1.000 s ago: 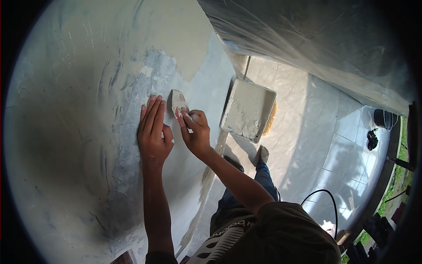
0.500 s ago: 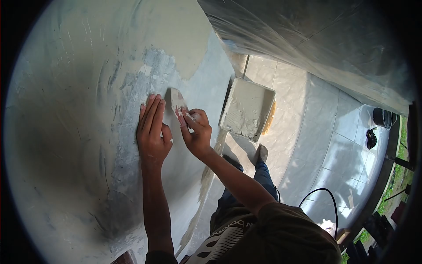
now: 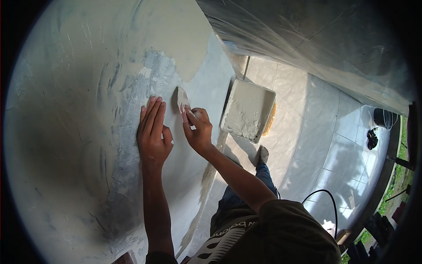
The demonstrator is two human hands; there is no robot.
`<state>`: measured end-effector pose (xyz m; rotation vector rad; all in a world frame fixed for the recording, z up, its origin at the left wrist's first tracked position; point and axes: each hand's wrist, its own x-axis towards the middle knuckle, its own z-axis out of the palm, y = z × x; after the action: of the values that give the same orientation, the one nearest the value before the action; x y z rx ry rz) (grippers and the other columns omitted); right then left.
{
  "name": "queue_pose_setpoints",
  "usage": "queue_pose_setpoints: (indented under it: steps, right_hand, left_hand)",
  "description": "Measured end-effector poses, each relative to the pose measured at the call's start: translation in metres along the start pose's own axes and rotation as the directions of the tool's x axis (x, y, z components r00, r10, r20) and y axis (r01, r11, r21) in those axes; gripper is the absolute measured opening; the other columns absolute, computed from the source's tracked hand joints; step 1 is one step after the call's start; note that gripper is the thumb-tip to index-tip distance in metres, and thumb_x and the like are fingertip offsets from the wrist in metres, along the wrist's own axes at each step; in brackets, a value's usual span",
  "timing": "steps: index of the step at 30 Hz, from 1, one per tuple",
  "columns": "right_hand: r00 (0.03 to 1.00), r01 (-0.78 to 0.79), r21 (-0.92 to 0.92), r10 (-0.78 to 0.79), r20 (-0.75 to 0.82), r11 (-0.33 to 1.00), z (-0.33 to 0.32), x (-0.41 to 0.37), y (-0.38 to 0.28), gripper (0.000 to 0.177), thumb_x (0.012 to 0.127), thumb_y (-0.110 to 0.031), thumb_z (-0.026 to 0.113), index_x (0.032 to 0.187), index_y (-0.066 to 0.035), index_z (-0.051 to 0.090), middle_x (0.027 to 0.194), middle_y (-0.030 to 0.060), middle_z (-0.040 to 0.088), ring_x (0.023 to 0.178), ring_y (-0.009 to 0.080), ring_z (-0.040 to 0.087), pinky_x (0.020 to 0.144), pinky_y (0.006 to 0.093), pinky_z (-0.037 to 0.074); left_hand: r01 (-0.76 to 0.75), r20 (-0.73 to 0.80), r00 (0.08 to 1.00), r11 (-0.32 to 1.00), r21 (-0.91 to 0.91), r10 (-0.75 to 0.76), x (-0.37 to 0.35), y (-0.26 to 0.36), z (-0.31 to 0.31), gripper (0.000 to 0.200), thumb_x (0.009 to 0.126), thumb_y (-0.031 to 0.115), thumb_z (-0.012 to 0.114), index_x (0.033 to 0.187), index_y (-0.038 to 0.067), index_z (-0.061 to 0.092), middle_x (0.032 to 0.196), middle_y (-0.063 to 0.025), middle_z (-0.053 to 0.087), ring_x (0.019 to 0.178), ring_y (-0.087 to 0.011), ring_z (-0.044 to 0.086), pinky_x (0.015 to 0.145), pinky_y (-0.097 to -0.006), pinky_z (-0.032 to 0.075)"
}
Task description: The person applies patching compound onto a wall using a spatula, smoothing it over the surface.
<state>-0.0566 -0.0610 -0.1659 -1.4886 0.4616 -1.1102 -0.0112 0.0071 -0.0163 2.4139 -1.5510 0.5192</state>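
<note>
My left hand (image 3: 154,132) lies flat on the wall (image 3: 79,145), fingers extended and close together over a grey patch smeared with filler. Just to its right, my right hand (image 3: 198,130) grips a putty knife (image 3: 182,99). The knife's blade points up the wall and carries pale paste, and some paste is stuck to my fingers and to my left thumb. Below the wall, a rectangular tray (image 3: 271,99) of pale filler (image 3: 248,108) stands on the floor near my feet.
Clear plastic sheeting (image 3: 316,48) hangs along the upper right. Pale tiles (image 3: 307,132) cover the floor, with a black cable (image 3: 332,198) looping beside my body. A dark bucket (image 3: 383,118) and a small black object (image 3: 372,138) sit at the far right.
The putty knife has shifted slightly right and its blade has turned more upright. My left hand stays on the wall, a touch lower in view.
</note>
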Motion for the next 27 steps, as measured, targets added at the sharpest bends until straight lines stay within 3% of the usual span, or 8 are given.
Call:
queue_pose_setpoints:
  steps: [1, 2, 8, 9, 11, 18, 21, 27]
  right_hand:
    - [0.997, -0.073, -0.007, 0.073, 0.0, 0.997, -0.007, 0.0, 0.001, 0.032, 0.074, 0.009, 0.068, 0.106, 0.005, 0.071, 0.085, 0.015, 0.065, 0.096, 0.0307, 0.063, 0.074, 0.0335, 0.055]
    - [0.995, 0.008, -0.072, -0.015, -0.098, 0.997, -0.006, 0.014, 0.01, 0.035, 0.076, 0.007, 0.068, 0.11, 0.004, 0.071, 0.079, 0.0113, 0.063, 0.078, 0.0212, 0.061, 0.062, 0.0303, 0.05]
    - [0.982, 0.078, -0.246, -0.117, -0.147, 0.966, 0.012, 0.102, 0.041, 0.034, 0.076, 0.005, 0.065, 0.11, 0.006, 0.069, 0.081, 0.0142, 0.063, 0.088, 0.0295, 0.058, 0.069, 0.0362, 0.05]
    - [0.995, 0.026, -0.156, -0.041, -0.093, 0.987, 0.02, 0.095, 0.035, 0.038, 0.075, 0.004, 0.066, 0.112, 0.008, 0.067, 0.097, 0.0196, 0.065, 0.105, 0.035, 0.055, 0.089, 0.0401, 0.049]
    - [0.999, 0.021, -0.111, -0.026, -0.038, 0.994, 0.025, 0.068, 0.022, 0.039, 0.073, 0.005, 0.068, 0.112, 0.009, 0.066, 0.104, 0.0209, 0.065, 0.107, 0.0362, 0.055, 0.091, 0.0411, 0.05]
    - [0.993, 0.011, -0.052, -0.017, -0.116, 0.999, -0.01, 0.017, -0.003, 0.04, 0.073, 0.007, 0.068, 0.113, 0.004, 0.071, 0.082, 0.0122, 0.065, 0.078, 0.0202, 0.062, 0.061, 0.0282, 0.052]
    - [0.968, 0.01, -0.132, -0.043, -0.245, 0.991, -0.006, 0.083, 0.02, 0.036, 0.076, 0.005, 0.064, 0.112, 0.004, 0.07, 0.075, 0.01, 0.06, 0.084, 0.0241, 0.058, 0.072, 0.0356, 0.049]
    - [0.981, 0.19, -0.163, -0.195, -0.011, 0.968, 0.017, 0.072, 0.007, 0.032, 0.073, 0.005, 0.069, 0.106, 0.005, 0.068, 0.098, 0.0152, 0.064, 0.107, 0.0337, 0.057, 0.082, 0.0399, 0.055]
  left_hand:
    - [-0.008, 0.001, 1.0, 1.0, 0.003, 0.008, -0.001, 0.0, 0.0, 0.051, 0.08, -0.011, 0.042, 0.128, -0.008, 0.058, 0.135, -0.0191, 0.06, 0.133, -0.035, 0.052, 0.112, -0.0552, 0.036]
    - [-0.003, 0.006, 1.0, 1.0, 0.006, 0.003, -0.002, -0.001, 0.0, 0.051, 0.08, -0.011, 0.042, 0.128, -0.008, 0.058, 0.135, -0.0191, 0.06, 0.133, -0.035, 0.052, 0.112, -0.0552, 0.036]
    - [-0.017, -0.001, 1.0, 1.0, 0.015, 0.017, -0.001, -0.001, 0.001, 0.052, 0.079, -0.011, 0.042, 0.128, -0.007, 0.058, 0.136, -0.0192, 0.06, 0.132, -0.0349, 0.052, 0.112, -0.0549, 0.037]
    - [-0.012, -0.001, 1.0, 1.0, 0.009, 0.012, -0.001, 0.0, 0.0, 0.052, 0.079, -0.011, 0.042, 0.128, -0.007, 0.058, 0.135, -0.0192, 0.06, 0.132, -0.0349, 0.052, 0.112, -0.0548, 0.037]
    - [-0.006, -0.005, 1.0, 1.0, 0.004, 0.006, 0.0, 0.002, -0.001, 0.052, 0.079, -0.011, 0.042, 0.128, -0.007, 0.058, 0.135, -0.0192, 0.06, 0.132, -0.0349, 0.052, 0.112, -0.0547, 0.037]
    - [-0.005, -0.009, 1.0, 1.0, 0.003, 0.005, -0.001, 0.0, 0.001, 0.052, 0.079, -0.012, 0.042, 0.128, -0.007, 0.058, 0.135, -0.0187, 0.06, 0.132, -0.0348, 0.052, 0.112, -0.0545, 0.037]
    - [-0.007, -0.005, 1.0, 1.0, 0.012, 0.007, -0.002, 0.0, 0.001, 0.052, 0.079, -0.012, 0.042, 0.128, -0.007, 0.058, 0.135, -0.0189, 0.06, 0.132, -0.0348, 0.052, 0.112, -0.0545, 0.037]
    - [-0.007, -0.009, 1.0, 1.0, 0.004, 0.007, -0.001, 0.002, 0.0, 0.052, 0.079, -0.011, 0.042, 0.128, -0.007, 0.059, 0.135, -0.0191, 0.06, 0.132, -0.0346, 0.053, 0.112, -0.0546, 0.037]
